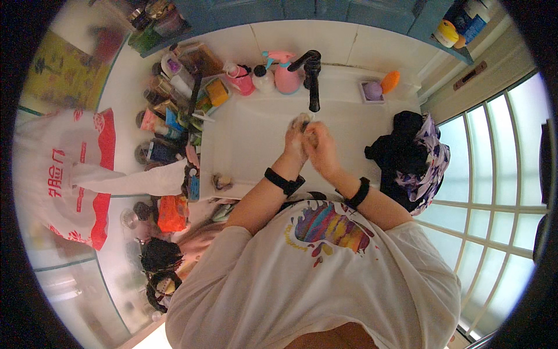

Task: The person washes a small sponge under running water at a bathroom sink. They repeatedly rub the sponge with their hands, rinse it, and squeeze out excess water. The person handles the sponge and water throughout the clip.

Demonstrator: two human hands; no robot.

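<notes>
Over the white sink basin [248, 139], just below the black faucet [312, 83], my two hands meet. My left hand [297, 137] is raised with its fingers bent, and whitish patches show on it. Against it lies my right hand [321, 146], its fingers curled inward. Something small, dark and greyish shows between the fingers; blur hides what it is and which hand grips it. Both wrists wear black bands. Behind the basin stand a pink spray bottle [287, 79], a white bottle with a black cap [263, 80] and a pink pump bottle [239, 80].
Dark and patterned clothes [409, 161] lie on the basin's right side. A purple item in a square dish [372, 91] sits at the back right. Toiletries [165, 118] crowd the left ledge, beside a red-and-white tissue bag [74, 179]. A blue cabinet [305, 11] is above.
</notes>
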